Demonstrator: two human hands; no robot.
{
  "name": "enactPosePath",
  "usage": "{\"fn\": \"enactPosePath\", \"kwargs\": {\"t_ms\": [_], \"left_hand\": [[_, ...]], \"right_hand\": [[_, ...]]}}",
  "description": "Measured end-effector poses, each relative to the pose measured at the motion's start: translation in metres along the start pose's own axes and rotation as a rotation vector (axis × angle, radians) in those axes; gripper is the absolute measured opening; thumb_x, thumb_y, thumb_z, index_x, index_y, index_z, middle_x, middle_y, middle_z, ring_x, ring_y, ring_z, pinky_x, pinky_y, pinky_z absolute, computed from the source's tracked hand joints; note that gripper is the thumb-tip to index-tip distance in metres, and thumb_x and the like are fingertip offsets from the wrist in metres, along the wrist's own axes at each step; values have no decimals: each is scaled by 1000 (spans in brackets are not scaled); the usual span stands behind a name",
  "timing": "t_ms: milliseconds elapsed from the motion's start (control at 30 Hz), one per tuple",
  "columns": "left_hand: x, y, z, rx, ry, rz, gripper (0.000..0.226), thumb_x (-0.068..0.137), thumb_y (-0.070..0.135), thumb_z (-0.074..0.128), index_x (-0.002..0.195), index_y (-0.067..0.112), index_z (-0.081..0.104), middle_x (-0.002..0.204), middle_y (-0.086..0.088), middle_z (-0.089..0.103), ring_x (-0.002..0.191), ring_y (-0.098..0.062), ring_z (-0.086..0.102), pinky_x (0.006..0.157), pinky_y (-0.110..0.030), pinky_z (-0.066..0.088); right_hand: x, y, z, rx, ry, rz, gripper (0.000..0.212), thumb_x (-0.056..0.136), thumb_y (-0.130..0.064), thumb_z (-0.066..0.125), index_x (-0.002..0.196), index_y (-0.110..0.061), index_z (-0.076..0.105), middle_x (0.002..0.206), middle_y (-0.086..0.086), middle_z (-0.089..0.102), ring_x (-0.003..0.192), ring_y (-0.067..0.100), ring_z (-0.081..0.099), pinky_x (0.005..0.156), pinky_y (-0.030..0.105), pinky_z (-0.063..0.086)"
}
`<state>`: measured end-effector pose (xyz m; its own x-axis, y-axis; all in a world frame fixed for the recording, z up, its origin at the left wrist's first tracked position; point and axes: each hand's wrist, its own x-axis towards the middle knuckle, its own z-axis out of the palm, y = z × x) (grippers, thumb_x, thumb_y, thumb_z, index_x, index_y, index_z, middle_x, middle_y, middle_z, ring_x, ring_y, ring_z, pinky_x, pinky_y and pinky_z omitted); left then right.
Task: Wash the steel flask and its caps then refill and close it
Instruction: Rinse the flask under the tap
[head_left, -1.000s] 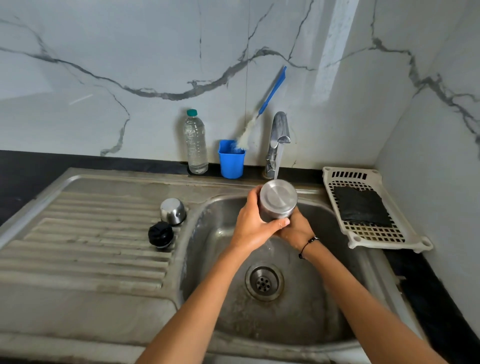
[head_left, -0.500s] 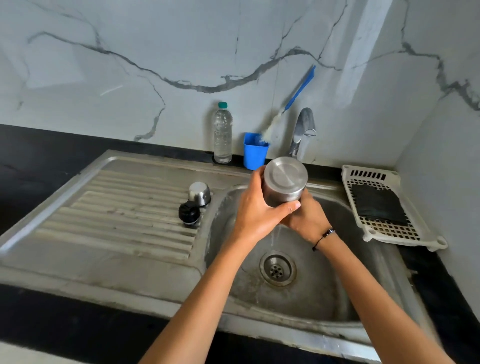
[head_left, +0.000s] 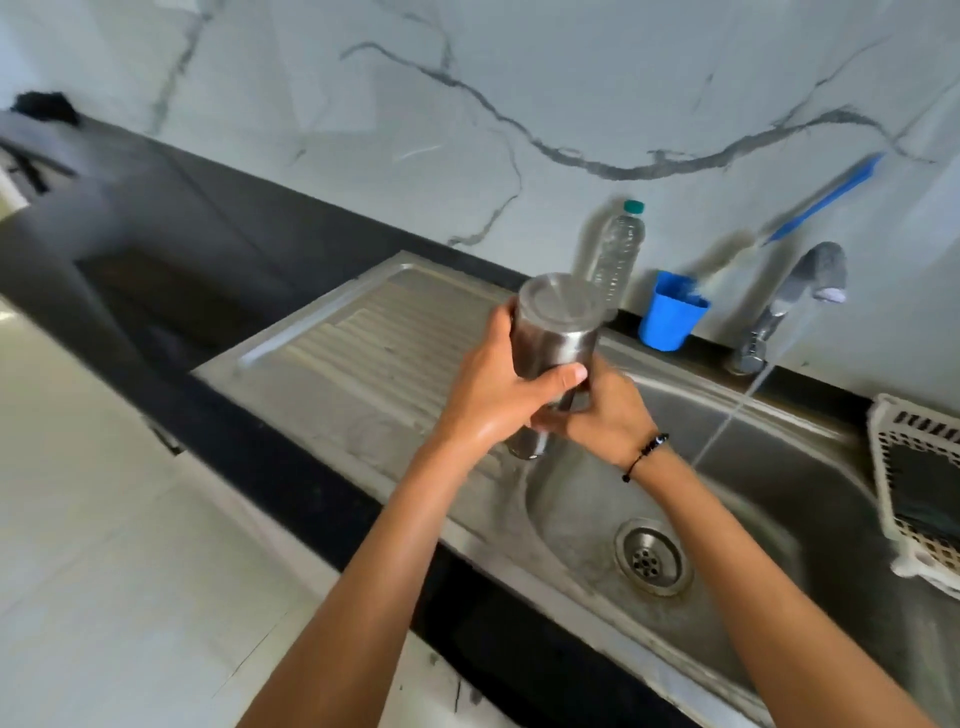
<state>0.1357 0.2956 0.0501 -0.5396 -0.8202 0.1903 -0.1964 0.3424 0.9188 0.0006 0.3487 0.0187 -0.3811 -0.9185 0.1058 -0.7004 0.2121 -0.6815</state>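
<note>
Against the veined marble wall at twelve o'clock runs a dark tabletop carrying a steel sink with a ribbed drainboard toward nine o'clock of the basin. At three o'clock a white perforated tray holds a dark pad. The tap at one o'clock is running; its stream falls into the basin to the right of both hands, not onto the flask. A clear plastic bottle and a blue cup with a blue-handled brush stand along the wall. The drain sits at five o'clock.

At centre, the steel flask is held upside down above the near left rim of the basin, flat base uppermost, mouth down, presumably so rinse water drains out; a thin trickle seems to fall below it. The left hand wraps the body, thumb across the front. The right hand, with a beaded band at the wrist, clasps the lower part near the neck. Both hands are thus clamped on the flask, touching each other. Its brushed surface looks wet and reflective, hence likely slippery. The caps are not visible; the frame is motion-blurred.
</note>
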Motion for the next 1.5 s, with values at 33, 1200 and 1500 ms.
{"fn": "enactPosePath", "kwargs": {"t_ms": [33, 1200, 1500], "left_hand": [[0, -1, -12, 7, 7, -10, 80, 75, 31, 78, 138, 18, 32, 130, 0, 57, 117, -16, 56, 98, -37, 47], [-54, -31, -57, 29, 366, -181, 79, 83, 28, 71, 147, 19, 26, 147, 1, 38, 134, -11, 36, 110, -30, 31], [-107, -69, 24, -161, 285, -401, 26, 89, 26, 65, 113, 20, 55, 103, 9, 61, 95, 0, 57, 81, -13, 44]], "right_hand": [[5, -9, 6, 10, -25, -31, 73, 61, -34, 84, 123, -16, 50, 108, 0, 65, 97, 19, 61, 81, 31, 50], [3, -32, 65, 252, -329, 11, 95, 78, -9, 75, 150, -18, 13, 135, 9, 43, 118, 23, 46, 98, 34, 44], [-32, 43, 43, 235, -272, 178, 71, 82, -6, 69, 142, -18, 34, 121, 2, 47, 112, 23, 51, 97, 37, 46]]}}
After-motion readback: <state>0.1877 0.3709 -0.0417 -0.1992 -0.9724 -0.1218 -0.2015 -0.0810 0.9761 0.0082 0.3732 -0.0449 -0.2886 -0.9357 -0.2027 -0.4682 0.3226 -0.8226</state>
